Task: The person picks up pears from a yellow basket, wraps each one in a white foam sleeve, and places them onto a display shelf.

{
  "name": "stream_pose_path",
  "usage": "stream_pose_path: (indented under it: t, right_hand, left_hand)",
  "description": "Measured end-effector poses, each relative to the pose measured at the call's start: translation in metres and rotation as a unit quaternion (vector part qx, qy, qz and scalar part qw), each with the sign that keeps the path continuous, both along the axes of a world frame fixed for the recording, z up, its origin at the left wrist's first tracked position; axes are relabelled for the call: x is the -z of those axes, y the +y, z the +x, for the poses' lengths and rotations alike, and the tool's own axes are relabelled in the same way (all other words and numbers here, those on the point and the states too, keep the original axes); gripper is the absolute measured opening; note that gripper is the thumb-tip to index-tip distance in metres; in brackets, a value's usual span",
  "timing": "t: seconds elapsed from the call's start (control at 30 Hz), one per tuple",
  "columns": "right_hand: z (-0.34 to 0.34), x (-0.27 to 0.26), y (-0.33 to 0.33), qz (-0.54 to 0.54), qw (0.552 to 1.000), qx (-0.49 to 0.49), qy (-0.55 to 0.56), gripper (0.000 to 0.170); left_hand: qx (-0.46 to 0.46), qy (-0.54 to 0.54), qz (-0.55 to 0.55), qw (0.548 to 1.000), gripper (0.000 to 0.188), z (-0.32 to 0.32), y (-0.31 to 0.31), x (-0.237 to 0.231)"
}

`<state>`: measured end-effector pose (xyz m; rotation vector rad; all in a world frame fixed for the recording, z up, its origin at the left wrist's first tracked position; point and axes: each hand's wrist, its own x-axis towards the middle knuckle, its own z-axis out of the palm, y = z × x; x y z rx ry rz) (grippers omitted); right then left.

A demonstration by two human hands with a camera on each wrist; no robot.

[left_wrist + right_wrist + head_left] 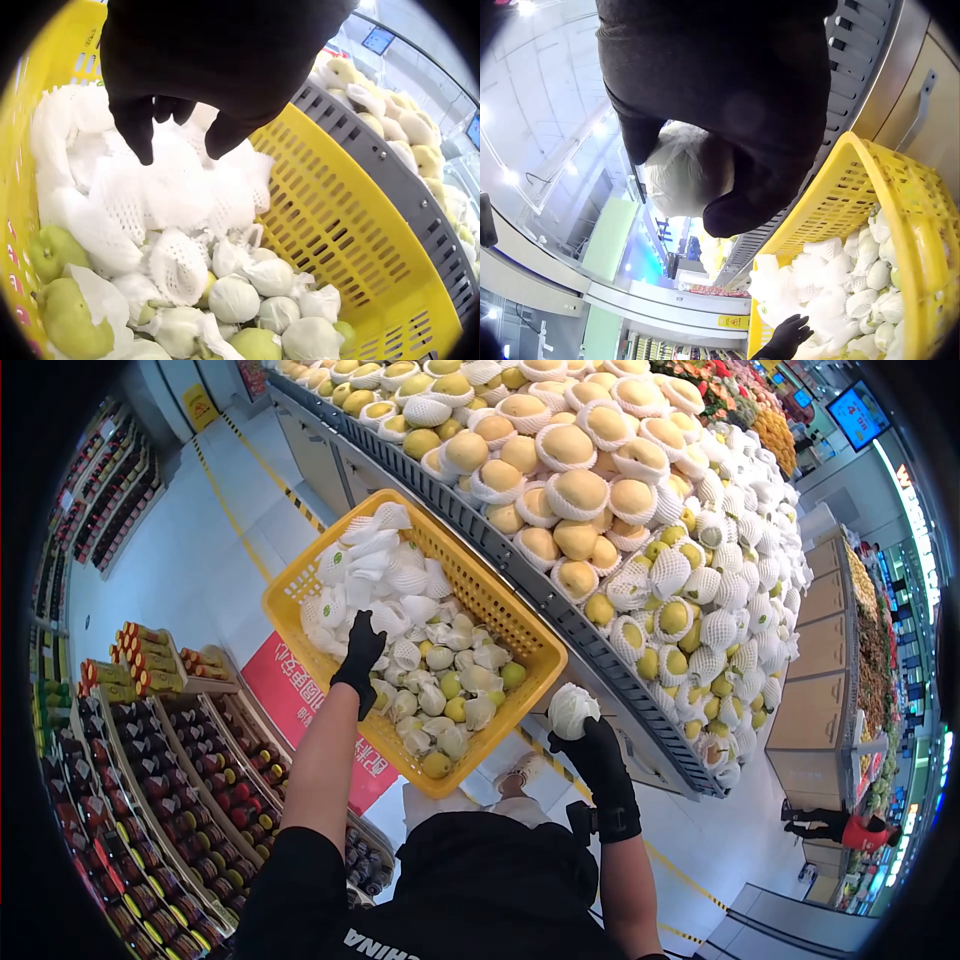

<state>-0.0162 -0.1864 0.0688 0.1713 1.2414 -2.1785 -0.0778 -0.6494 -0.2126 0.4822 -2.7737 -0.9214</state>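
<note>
A yellow basket (545, 643) holds green fruits in thin white wrap (452, 738) and a heap of white foam nets (372, 565). The black-gloved left hand (362, 660) hovers over the nets, fingers apart and bent downward; in the left wrist view that hand (217, 67) has nothing between its fingertips. Right of the basket, the gloved right hand (600, 765) grips a white-wrapped fruit (573, 710). From the right wrist view, the thumb and fingers of this hand (727, 97) curl round the wrapped fruit (686, 172).
A sloped display of yellow fruits (580, 490) and netted green fruits (720, 590) rises behind a grey slotted edge (490, 550) beside the basket. Shelves of jars (200, 760) stand at the left. A person in red (865, 834) is far right.
</note>
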Motion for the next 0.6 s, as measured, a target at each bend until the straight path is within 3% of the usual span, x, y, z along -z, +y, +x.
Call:
stream_pose_path:
  t: [0.17,0.27,0.3,0.4,0.43,0.6]
  right_hand:
    - [0.013,0.007,0.012,0.018,0.999,0.026,0.005,0.065]
    - [0.018,0.006,0.017,0.02,0.999,0.042,0.005,0.062]
    - [0.02,0.005,0.019,0.024,0.999,0.048,0.004,0.061]
    - [0.021,-0.003,0.019,0.034,0.998,0.06,0.005,0.06]
    - [0.021,-0.005,0.018,0.037,0.997,0.062,0.006,0.06]
    - [0.015,-0.003,0.014,0.041,0.997,0.06,0.008,0.061]
  left_hand:
    - [-0.083,-0.001,0.042,0.996,0.1,-0.019,0.005,0.021]
    - [-0.023,0.069,0.224,0.972,0.104,-0.031,-0.011,0.072]
    - [-0.03,-0.03,0.15,0.988,0.1,-0.027,-0.004,0.033]
    - [-0.039,-0.113,-0.011,0.993,0.09,-0.022,0.005,0.014]
    - [-0.038,-0.087,-0.02,0.995,0.075,-0.018,0.006,0.014]
    - [-0.051,-0.08,-0.069,0.993,0.06,-0.006,0.021,-0.018]
